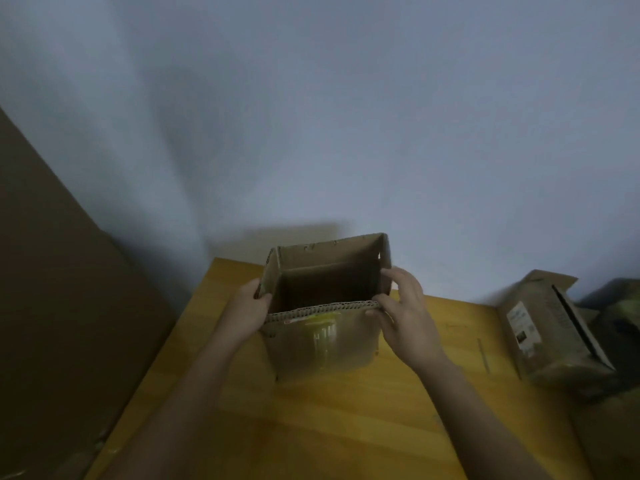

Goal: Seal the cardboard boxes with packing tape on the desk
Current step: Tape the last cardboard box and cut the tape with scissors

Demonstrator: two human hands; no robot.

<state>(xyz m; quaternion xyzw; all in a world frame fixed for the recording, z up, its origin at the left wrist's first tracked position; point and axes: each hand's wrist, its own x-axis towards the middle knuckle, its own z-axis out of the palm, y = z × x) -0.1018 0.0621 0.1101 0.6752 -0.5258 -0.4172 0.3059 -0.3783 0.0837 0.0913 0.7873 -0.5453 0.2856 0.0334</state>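
From the head view, an open cardboard box (325, 306) stands above the middle of the yellow wooden surface (346, 427), held up between both hands. Its top flaps stand upright and its inside looks dark and empty. The left hand (247, 310) grips the left flap, fingers curled round its edge. The right hand (403, 306) pinches the near right corner, thumb on the near flap and fingers over the right wall. Some old clear tape with a yellow patch shows on the near wall, yet the top is unsealed.

A second box (550, 327) lies on its side at the right edge, well apart, one flap open. No tape roll can be seen. By this showing, sealing has hardly begun: the flaps need folding shut and taping, and both boxes remain to do.
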